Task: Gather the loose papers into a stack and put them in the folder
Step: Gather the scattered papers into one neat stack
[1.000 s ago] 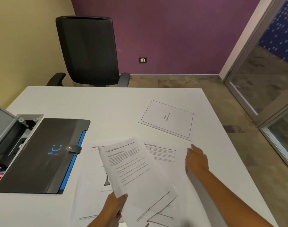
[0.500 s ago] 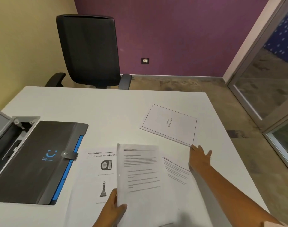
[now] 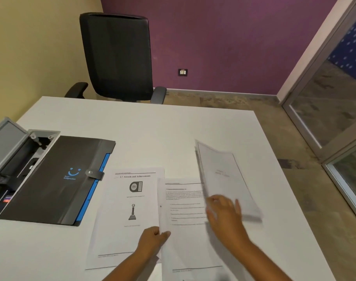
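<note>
On the white table (image 3: pixel 152 128), near its front edge, loose papers are lying and being gathered by two bare hands. The left hand (image 3: pixel 152 239) is pinching the left edge of a text page (image 3: pixel 183 211), thumb on top and fingers underneath, so its grip is closed on that sheet. That text page is overlapping the right side of a sheet headed "2.7 Awards and Achievements" (image 3: pixel 130 201), which is lying flat on the table and showing two small pictures. The right hand (image 3: pixel 223 211) is holding the near end of a bordered title page (image 3: pixel 223 173), which is blurred and tilted, its far end lifted off the table and its near part crossing over the right edge of the text page; the fingers are curled around it, though blur is hiding exactly how they are gripping. To the left of the papers, just beside the awards sheet, the dark folder (image 3: pixel 57 179) is lying closed, with a blue smile mark on its cover, a blue edge and a small strap clasp. Its left side is resting against an open grey cable box (image 3: pixel 17 142) set in the table. Beyond the far edge a black office chair (image 3: pixel 116 55) is standing against the purple wall (image 3: pixel 213 37).
</note>
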Demonstrator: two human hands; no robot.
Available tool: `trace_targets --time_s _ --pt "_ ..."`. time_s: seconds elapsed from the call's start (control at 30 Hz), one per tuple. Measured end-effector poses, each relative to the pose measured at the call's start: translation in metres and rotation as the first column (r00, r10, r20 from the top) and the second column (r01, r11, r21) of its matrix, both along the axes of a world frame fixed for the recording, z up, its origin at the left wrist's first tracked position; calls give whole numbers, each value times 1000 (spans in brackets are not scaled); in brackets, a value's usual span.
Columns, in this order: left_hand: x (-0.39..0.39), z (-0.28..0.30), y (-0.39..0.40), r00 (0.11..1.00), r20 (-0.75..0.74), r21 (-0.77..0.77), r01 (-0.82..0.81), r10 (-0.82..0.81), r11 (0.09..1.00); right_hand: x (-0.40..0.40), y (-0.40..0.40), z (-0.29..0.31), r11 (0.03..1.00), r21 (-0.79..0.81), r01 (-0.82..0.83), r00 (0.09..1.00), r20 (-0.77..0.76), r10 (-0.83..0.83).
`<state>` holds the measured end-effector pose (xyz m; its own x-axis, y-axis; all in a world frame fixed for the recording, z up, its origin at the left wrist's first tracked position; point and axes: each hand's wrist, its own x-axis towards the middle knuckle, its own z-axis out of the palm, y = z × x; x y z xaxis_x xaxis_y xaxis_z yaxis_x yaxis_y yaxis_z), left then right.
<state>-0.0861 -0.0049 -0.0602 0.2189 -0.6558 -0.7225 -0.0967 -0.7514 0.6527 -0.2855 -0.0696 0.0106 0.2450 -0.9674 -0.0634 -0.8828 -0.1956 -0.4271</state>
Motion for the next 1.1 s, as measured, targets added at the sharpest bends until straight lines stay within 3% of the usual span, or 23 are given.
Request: trace_targets --time_s 0.17,0.23,0.3,0.33,0.4,0.47,0.53,0.57,0.63,0.7,0.77,0.8,0.83,0.9,0.97,1.1 --pt "-13 15 8 998 -54 -14 -40 39 999 26 78 -27 963 81 -256 966 -8 257" --pt "-15 9 8 992 -106 -40 -78 73 996 18 95 -27 910 261 -323 944 22 329" --pt "-18 7 9 987 -156 -41 -52 45 998 36 103 -47 882 288 -373 928 114 355" --pt "-21 8 11 982 -189 -40 -23 15 999 39 108 -60 909 188 -372 926 146 349" --pt "-30 14 17 969 -243 -8 35 -36 999 17 112 -51 864 429 -263 964 146 221" --pt "-37 13 23 973 -204 26 119 -111 993 11 116 -50 833 400 -382 907 336 255" --pt "-41 21 24 976 -105 11 194 -192 981 -5 108 -33 885 334 -324 877 456 149" --pt "-40 22 23 978 -66 -5 199 -199 980 -26 105 -32 908 345 -239 859 511 32" --pt "-33 24 17 987 -57 -48 151 -153 987 -34 92 -44 962 250 113 800 551 -237" --pt "-24 30 12 994 -83 -96 64 -72 993 -45 80 -35 898 197 393 759 482 -438" --pt "-16 40 8 994 -95 -153 29 -44 988 -54 65 -17 755 407 514 600 458 -656" --pt "-13 49 7 994 -91 -189 39 -57 981 -59 55 -11 710 537 455 534 473 -700" --pt "-10 57 5 994 -89 -235 38 -60 971 -61 46 -1 708 610 355 504 513 -695" --pt "-4 71 1 991 -127 -312 -10 -31 950 -60 36 16 776 601 191 531 602 -597" --pt "0 84 -4 988 -148 -376 -21 -37 926 -56 31 27 840 508 192 551 653 -520" --pt "5 108 -7 990 -104 -484 31 -92 874 -51 26 45 864 430 260 484 716 -502"
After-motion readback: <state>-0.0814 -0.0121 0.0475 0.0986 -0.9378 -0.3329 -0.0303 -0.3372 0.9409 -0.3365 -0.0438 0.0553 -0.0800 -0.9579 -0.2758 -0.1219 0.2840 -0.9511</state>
